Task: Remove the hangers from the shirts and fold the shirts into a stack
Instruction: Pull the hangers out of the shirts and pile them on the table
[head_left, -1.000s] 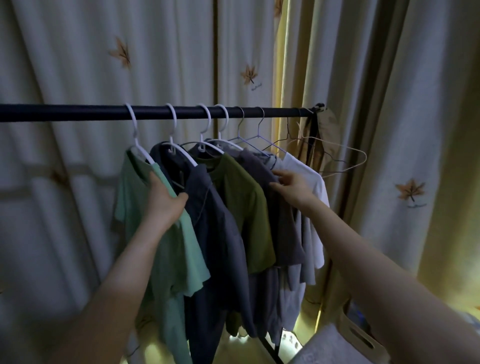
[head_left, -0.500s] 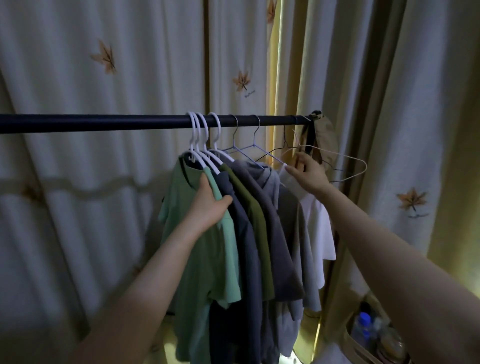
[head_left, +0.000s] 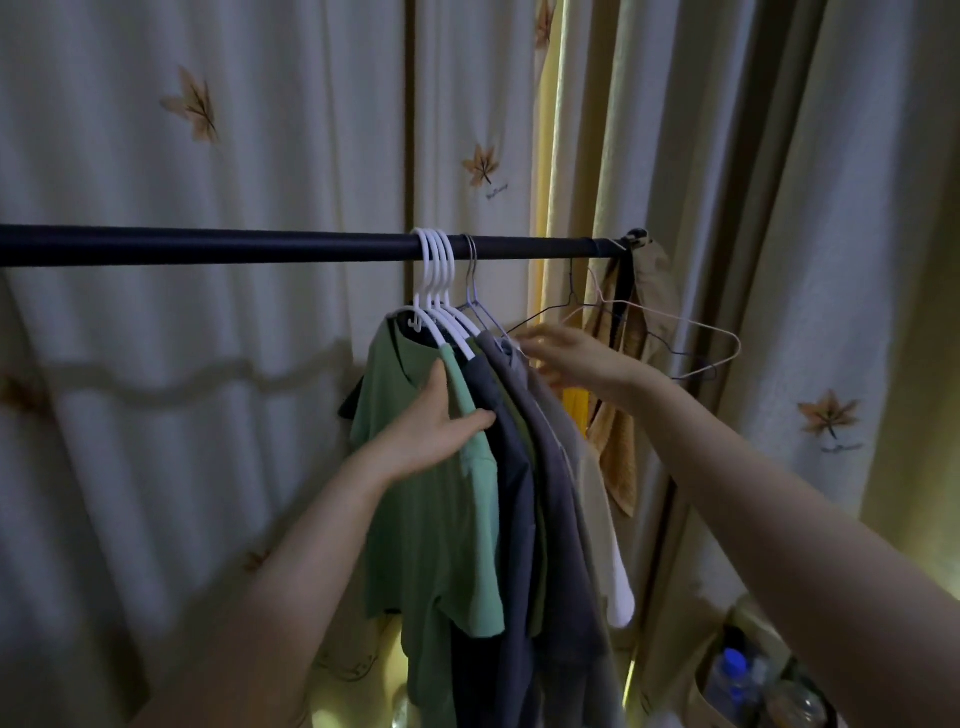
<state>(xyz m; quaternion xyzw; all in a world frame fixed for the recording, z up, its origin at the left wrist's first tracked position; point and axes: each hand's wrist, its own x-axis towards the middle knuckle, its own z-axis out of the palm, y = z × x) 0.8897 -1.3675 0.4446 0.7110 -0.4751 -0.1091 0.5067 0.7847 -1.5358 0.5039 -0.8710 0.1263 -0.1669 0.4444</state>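
While the shirts (head_left: 519, 493) hang bunched on the rail (head_left: 208, 247), your left hand (head_left: 434, 423) lies flat and open against the green shirt (head_left: 415, 519); your right hand (head_left: 571, 356) is too blurred to judge. Squeeze both sides evenly and lift the hangers (head_left: 436, 275) together.

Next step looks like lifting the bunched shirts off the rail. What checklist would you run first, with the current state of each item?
1. Hooks gathered: ok. The white hangers sit bunched together on the rail.
2. Bundle supported: ok. The left hand lies flat against the green shirt.
3. Far-side grip: cannot tell. The right hand is blurred at the collars.
4. Snag risk: not ok. The empty wire hangers reach towards the bundle and may catch.
5. Folding surface: cannot tell. None is in view.
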